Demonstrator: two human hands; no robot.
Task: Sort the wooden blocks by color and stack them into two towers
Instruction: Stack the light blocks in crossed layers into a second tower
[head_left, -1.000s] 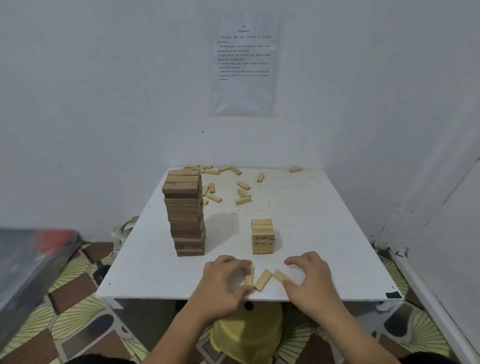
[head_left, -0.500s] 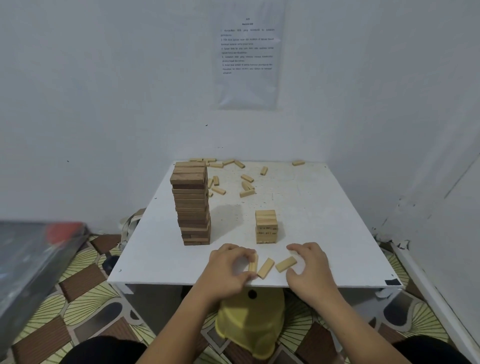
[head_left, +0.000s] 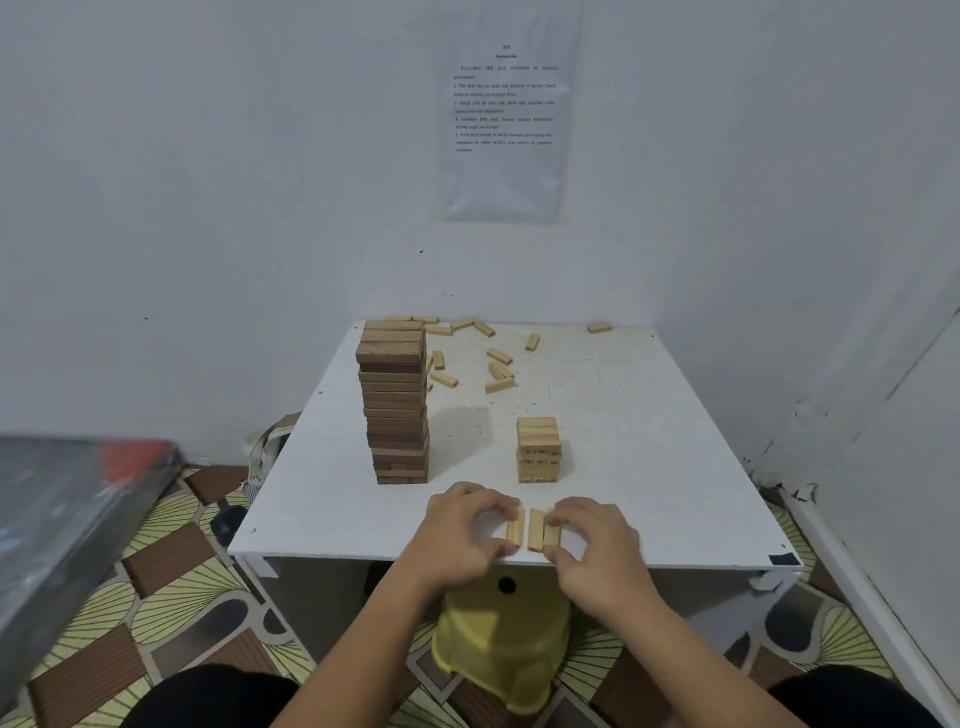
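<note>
A tall tower of dark brown blocks (head_left: 396, 405) stands on the left half of the white table (head_left: 649, 441). To its right is a short tower of light blocks (head_left: 539, 450). At the table's near edge three light blocks (head_left: 535, 529) lie side by side, almost parallel. My left hand (head_left: 462, 530) pinches the leftmost one with curled fingers. My right hand (head_left: 597, 540) pinches the rightmost one. Several loose light blocks (head_left: 498, 364) lie scattered at the far end.
A yellow plastic stool (head_left: 501, 649) stands under the table's front edge. A grey and red object (head_left: 67, 519) sits blurred at the left. White walls close in behind and to the right. A printed sheet (head_left: 506, 109) hangs on the back wall.
The three blocks at the near edge were splayed apart; both hands have pushed them together into a near-parallel row. The view has tilted slightly.
</note>
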